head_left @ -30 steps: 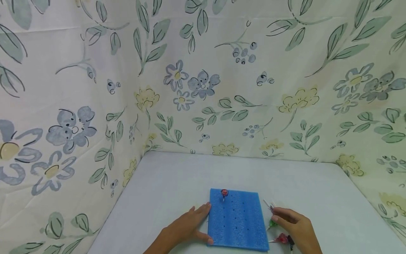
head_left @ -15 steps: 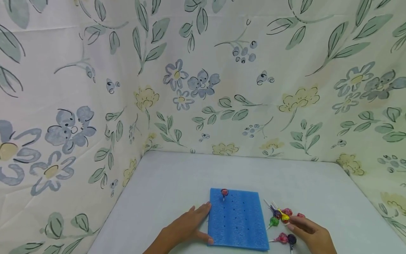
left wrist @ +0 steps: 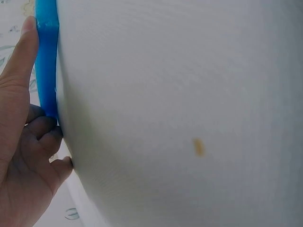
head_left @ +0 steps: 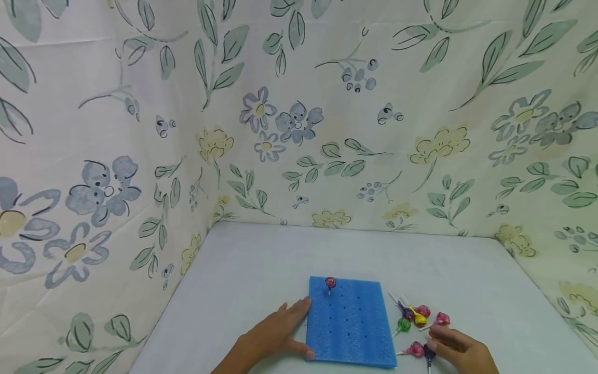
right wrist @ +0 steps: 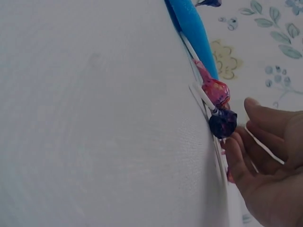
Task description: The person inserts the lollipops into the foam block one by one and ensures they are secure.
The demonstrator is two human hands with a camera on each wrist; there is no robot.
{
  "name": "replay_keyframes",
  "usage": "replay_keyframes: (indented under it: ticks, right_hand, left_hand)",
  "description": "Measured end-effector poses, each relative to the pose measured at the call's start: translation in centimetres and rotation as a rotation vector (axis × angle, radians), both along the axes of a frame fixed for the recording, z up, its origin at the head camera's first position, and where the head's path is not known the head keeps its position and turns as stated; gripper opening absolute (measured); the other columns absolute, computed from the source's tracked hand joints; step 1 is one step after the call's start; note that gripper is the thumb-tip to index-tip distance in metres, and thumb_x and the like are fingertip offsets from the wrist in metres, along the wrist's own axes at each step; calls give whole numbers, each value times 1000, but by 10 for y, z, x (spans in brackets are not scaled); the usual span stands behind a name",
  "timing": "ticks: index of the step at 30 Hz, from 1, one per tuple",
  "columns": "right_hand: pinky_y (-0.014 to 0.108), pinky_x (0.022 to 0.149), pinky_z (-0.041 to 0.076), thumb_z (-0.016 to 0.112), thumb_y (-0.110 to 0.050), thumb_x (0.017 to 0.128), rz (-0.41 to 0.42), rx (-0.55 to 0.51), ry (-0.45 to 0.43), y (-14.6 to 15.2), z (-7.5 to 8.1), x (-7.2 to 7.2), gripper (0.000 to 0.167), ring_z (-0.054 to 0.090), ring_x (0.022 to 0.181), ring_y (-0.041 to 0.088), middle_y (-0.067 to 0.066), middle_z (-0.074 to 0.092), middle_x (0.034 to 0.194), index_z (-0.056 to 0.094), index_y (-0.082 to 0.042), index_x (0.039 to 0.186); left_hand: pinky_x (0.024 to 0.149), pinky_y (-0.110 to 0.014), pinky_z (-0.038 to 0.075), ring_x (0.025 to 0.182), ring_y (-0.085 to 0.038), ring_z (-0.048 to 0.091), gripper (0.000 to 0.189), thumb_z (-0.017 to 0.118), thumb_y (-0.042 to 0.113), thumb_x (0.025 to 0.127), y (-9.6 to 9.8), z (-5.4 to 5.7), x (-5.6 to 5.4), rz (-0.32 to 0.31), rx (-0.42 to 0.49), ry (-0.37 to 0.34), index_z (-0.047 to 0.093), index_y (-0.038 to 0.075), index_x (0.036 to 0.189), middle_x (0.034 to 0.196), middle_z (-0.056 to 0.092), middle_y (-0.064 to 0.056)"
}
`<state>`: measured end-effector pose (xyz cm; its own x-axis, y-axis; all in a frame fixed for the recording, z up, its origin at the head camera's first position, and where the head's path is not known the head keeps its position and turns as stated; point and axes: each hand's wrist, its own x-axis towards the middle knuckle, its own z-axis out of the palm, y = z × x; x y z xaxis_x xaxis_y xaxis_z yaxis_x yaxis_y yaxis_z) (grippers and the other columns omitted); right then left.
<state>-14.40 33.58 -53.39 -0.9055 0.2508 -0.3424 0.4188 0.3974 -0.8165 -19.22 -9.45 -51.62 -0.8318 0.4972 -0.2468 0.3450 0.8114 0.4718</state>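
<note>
A blue foam board [head_left: 350,322] with rows of small holes lies on the white table. One red-wrapped lollipop [head_left: 330,282] stands in it near the far left corner. My left hand [head_left: 275,335] rests against the board's left side, fingers and thumb spread; the left wrist view shows the hand [left wrist: 23,142] along the blue edge. On the right, my right hand [head_left: 462,350] is beside a dark purple lollipop [head_left: 429,351]. In the right wrist view its thumb stands apart from the other fingers, which are close to that dark lollipop [right wrist: 223,124]; whether they touch it, I cannot tell.
Right of the board lie several lollipops: a green one [head_left: 404,325], a yellow one [head_left: 420,320], a pink one [head_left: 442,318] and a red-pink one [head_left: 416,349]. Floral cloth [head_left: 299,156] hangs behind and beside the table [head_left: 261,259].
My right hand has moved right and toward me, from over the lollipop cluster to beside the dark purple lollipop, uncovering the yellow and pink ones. The left hand has stayed on the board's edge.
</note>
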Motion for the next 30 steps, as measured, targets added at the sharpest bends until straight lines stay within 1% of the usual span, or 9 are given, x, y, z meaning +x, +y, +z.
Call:
replay_keyframes:
  ticks: [3,6,10,17,22,26,30]
  right_hand:
    - [43,86,65,93,-44,80,24,10,-11,1,-5,-1,74,77,103,31,17,79,114,71,5,130]
    - [44,86,64,93,-45,78,65,49,-15,2,-9,0,74,77,103,32,17,79,115,72,5,129]
    - [45,85,64,92,-44,79,97,81,-19,1,-10,2,75,77,103,34,19,78,116,71,6,130]
    - [46,86,64,95,-41,76,109,92,-68,3,-11,1,76,76,103,34,20,77,118,70,6,131]
    - [48,85,63,94,-42,75,140,145,-83,5,-15,1,74,75,102,33,18,78,114,72,5,129]
    - [47,85,63,93,-43,77,151,180,-81,7,-18,1,69,74,98,28,14,77,111,74,3,125]
    - [44,83,63,93,-43,78,150,177,-91,8,-18,2,69,72,94,22,9,77,108,74,4,126]
  left_hand:
    - [124,-58,35,160,-26,34,118,80,74,77,0,-2,-1,12,-5,-13,29,22,169,174,31,5]
    - [123,-60,36,159,-29,34,117,81,74,77,2,-4,-3,26,-14,-27,30,23,169,174,31,5]
    - [123,-61,36,159,-31,34,117,81,73,77,2,-4,-4,35,-16,-36,30,23,169,174,31,5]
    - [122,-62,37,158,-34,35,117,81,74,77,1,-4,-4,35,-15,-34,30,23,169,174,32,5]
    - [123,-61,36,159,-32,34,117,81,74,77,1,-4,-4,30,-10,-38,30,22,169,174,32,5]
    - [121,-62,38,158,-36,35,117,81,74,77,1,-3,-3,30,-10,-41,31,23,169,174,32,5]
    - [120,-63,39,158,-38,35,117,81,74,77,2,-2,-3,30,-13,-40,31,23,169,174,31,5]
